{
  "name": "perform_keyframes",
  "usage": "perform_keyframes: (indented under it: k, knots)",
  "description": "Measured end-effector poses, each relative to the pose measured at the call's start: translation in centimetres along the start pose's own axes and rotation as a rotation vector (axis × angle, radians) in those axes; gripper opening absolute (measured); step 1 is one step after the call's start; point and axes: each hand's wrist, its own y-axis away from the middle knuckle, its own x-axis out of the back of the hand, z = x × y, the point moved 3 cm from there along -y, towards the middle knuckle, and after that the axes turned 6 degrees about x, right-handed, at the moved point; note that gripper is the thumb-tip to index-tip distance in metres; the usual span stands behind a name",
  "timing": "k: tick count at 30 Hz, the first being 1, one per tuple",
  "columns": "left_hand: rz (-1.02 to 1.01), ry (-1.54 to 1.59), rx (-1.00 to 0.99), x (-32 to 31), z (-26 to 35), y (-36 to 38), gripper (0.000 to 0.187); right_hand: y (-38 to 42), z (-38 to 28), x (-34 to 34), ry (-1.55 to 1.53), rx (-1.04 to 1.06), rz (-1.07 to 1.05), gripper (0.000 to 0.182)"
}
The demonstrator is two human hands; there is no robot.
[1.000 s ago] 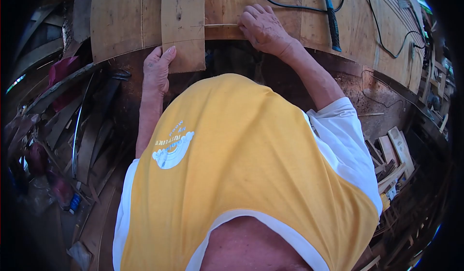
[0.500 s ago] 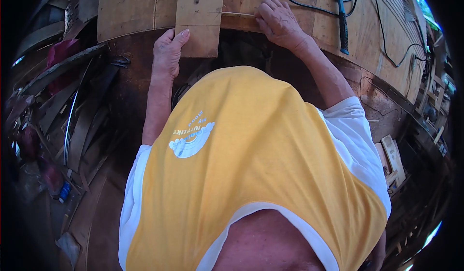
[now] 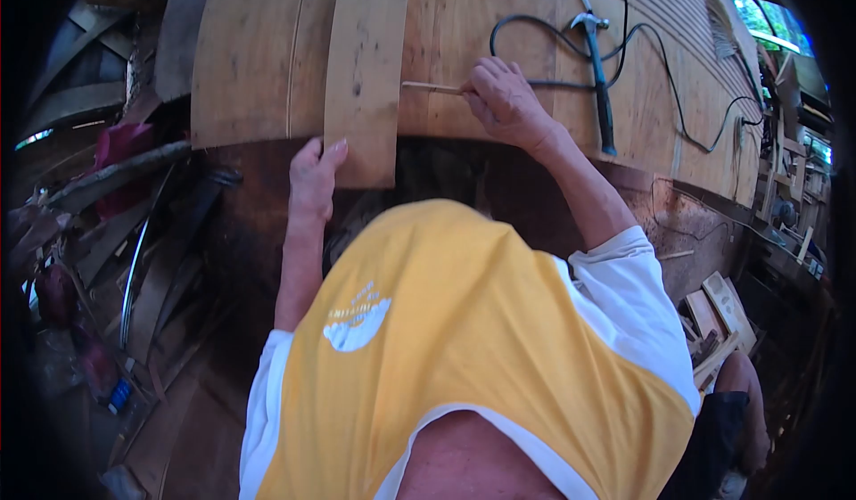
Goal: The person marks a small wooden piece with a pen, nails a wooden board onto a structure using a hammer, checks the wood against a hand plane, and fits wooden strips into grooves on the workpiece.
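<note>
Apparently, right hand [image 3: 510, 106] hides end of thin stick [image 3: 432, 87].

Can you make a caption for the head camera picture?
Left hand on a board, right hand holding a thin stick, hammer nearby.

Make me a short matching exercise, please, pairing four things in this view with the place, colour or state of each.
Column one
1. Left hand
2. Right hand
3. Hammer
4. Shirt

Column two
A. Closed on one end of a thin wooden stick
B. Mostly yellow, with white sleeves
C. At the near end of a long, flat wooden strip, thumb on its edge
D. Lying on the wooden surface, its claw head turned away from the person

Right pairs: 1-C, 2-A, 3-D, 4-B
</note>
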Motion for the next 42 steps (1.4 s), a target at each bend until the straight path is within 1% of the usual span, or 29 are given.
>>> perform_keyframes:
  k: [3, 4, 7, 9, 15, 22, 25, 42]
  knots:
    - [-0.015, 0.043, -0.011, 0.2, -0.5, -0.1, 0.026, -3.4, 5.7, 2.7, 0.087, -0.01, 0.162, 0.01]
    - [-0.017, 0.052, -0.012, 0.2, -0.3, 0.1, 0.027, -4.6, 7.5, 3.4, 0.144, -0.055, 0.168, 0.009]
    - [-0.022, 0.08, -0.004, -0.3, -0.1, 0.4, 0.03, -7.8, 13.9, 3.5, 0.196, -0.064, 0.193, 0.008]
    - [-0.018, 0.094, 0.007, -0.2, -0.3, 0.5, 0.031, -9.5, 17.0, 3.0, 0.228, -0.07, 0.202, 0.009]
    - [-0.009, 0.123, 0.035, -0.3, 0.1, 1.0, 0.036, -12.9, 21.5, 1.2, 0.214, -0.006, 0.186, 0.011]
    - [-0.006, 0.106, 0.076, -0.5, 1.1, 1.4, 0.039, -15.2, 22.1, 1.4, 0.18, 0.108, 0.136, 0.01]
    - [-0.009, 0.11, 0.088, -0.4, 1.0, 1.3, 0.039, -15.5, 21.9, 1.3, 0.158, 0.172, 0.189, 0.01]
    - [-0.017, 0.098, 0.108, -0.3, 1.1, 1.3, 0.041, -15.4, 21.5, 1.5, 0.144, 0.133, 0.133, 0.01]
